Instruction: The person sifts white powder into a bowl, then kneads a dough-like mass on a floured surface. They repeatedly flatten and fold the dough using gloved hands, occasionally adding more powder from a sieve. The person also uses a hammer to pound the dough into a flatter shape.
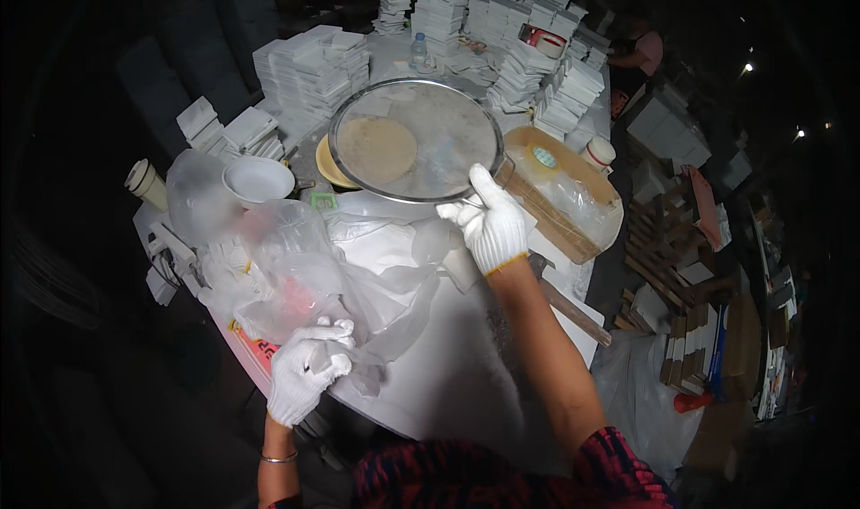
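My right hand (491,227), in a white knitted glove, grips the near right edge of a round sieve (448,133) with a metal rim, thumb on top. The sieve is held above the table, and a yellow bowl (333,164) sits partly under it, showing dimly through the mesh. At the table's near left edge my gloved left hand (309,375) is closed on a clear plastic bag (367,303), whose folds spread away from the fingers. White material, perhaps powder, shows inside or under the plastic.
Stacks of white tiles (313,70) line the table's far side. An open cardboard box (573,200) with plastic inside stands right of the sieve, near a hammer (573,312). A white bowl (258,180) is at left. Another person (640,56) is at far right.
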The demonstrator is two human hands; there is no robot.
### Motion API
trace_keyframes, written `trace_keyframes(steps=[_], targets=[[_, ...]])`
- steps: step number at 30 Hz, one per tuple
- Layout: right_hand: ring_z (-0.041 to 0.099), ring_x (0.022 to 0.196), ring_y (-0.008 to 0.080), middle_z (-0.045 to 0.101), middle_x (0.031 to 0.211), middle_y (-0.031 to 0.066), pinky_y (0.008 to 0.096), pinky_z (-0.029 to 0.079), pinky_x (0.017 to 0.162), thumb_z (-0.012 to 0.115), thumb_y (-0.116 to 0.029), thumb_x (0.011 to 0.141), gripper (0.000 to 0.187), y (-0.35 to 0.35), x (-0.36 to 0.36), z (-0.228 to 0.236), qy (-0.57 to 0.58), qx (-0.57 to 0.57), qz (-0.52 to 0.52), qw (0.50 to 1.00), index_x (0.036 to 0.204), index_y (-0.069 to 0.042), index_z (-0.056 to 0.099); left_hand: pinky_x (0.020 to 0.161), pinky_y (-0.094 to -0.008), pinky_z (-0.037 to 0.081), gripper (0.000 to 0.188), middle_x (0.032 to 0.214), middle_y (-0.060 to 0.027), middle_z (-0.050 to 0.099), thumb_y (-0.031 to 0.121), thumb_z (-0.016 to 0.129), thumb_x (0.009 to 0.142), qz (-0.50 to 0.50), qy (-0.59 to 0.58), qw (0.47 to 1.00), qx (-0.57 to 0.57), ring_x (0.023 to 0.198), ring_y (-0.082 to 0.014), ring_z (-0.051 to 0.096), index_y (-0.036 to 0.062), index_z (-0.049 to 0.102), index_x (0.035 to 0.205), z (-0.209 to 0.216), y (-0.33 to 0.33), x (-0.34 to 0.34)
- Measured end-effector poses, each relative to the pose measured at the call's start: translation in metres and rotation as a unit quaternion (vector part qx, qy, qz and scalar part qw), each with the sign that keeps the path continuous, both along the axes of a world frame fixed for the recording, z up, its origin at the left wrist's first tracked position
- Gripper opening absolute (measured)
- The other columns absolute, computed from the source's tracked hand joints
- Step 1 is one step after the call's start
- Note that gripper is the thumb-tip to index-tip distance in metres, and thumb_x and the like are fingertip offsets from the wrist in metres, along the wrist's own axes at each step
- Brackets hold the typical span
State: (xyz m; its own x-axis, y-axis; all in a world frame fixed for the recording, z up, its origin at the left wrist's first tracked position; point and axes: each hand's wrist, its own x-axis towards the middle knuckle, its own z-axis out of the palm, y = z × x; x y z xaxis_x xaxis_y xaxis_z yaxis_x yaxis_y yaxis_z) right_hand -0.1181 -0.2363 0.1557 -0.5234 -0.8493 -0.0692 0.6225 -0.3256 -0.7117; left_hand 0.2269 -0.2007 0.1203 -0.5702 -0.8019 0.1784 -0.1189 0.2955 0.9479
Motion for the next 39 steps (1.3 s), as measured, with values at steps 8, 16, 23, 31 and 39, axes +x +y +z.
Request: trace_keyframes(steps=[8, 16, 23, 31, 39], targets=[[0.066, 0.086, 0.0237, 0.068, 0.097, 0.0105, 0.0423, 0.055, 0.075, 0.062, -0.044, 0.102, 0.043, -0.037, 0.031, -0.018, 0.203, 0.162, 0.076, 0.963, 0.113, -0.003, 0.068, 0.103, -0.0392, 0.051, 0.024, 0.111, -0.0112, 0.075, 0.018, 0.083, 0.079, 0.034, -0.182, 0.971, -0.152, 0.108, -0.0285, 0.069, 0.005, 0.078, 0.099, 0.032, 0.001, 0.013], [0.06, 0.111, 0.0345, 0.069, 0.112, 0.0159, 0.0466, 0.049, 0.092, 0.072, -0.032, 0.089, 0.031, -0.028, 0.015, -0.033, 0.818, 0.138, 0.012, 0.559, 0.098, -0.002, 0.077, 0.119, -0.0458, 0.037, 0.047, 0.133, -0.021, 0.065, 0.02, 0.076, 0.086, 0.121, -0.11, 0.979, -0.123, 0.129, -0.0312, 0.06, -0.0044, 0.067, 0.125, 0.077, -0.052, -0.003], [0.065, 0.106, 0.0354, 0.075, 0.1, 0.014, 0.0534, 0.049, 0.087, 0.068, -0.02, 0.082, 0.019, -0.082, 0.026, -0.065, 0.908, 0.275, 0.041, 0.312, 0.095, -0.013, 0.08, 0.103, -0.0487, 0.048, 0.056, 0.123, -0.0189, 0.07, 0.039, 0.067, 0.091, 0.007, -0.497, 0.814, -0.302, 0.116, -0.0372, 0.063, 0.0031, 0.064, 0.134, 0.055, -0.185, -0.086], [0.061, 0.117, 0.036, 0.074, 0.111, 0.0146, 0.0549, 0.045, 0.1, 0.066, -0.023, 0.088, 0.03, -0.055, 0.06, -0.054, 0.92, 0.197, 0.188, 0.283, 0.112, -0.009, 0.078, 0.109, -0.0519, 0.04, 0.044, 0.112, -0.0131, 0.07, 0.035, 0.064, 0.086, -0.124, -0.582, 0.664, -0.454, 0.113, -0.031, 0.064, 0.0118, 0.068, 0.123, -0.042, -0.166, -0.119], [0.067, 0.103, 0.0269, 0.073, 0.103, 0.0103, 0.0394, 0.051, 0.094, 0.069, -0.02, 0.082, 0.025, 0.005, 0.036, -0.024, 0.873, 0.034, 0.3, 0.382, 0.104, -0.011, 0.076, 0.103, -0.0456, 0.046, 0.023, 0.109, -0.0097, 0.071, 0.022, 0.066, 0.084, -0.2, -0.366, 0.826, -0.38, 0.11, -0.0314, 0.063, 0.0092, 0.071, 0.103, 0.072, -0.1, -0.069]])
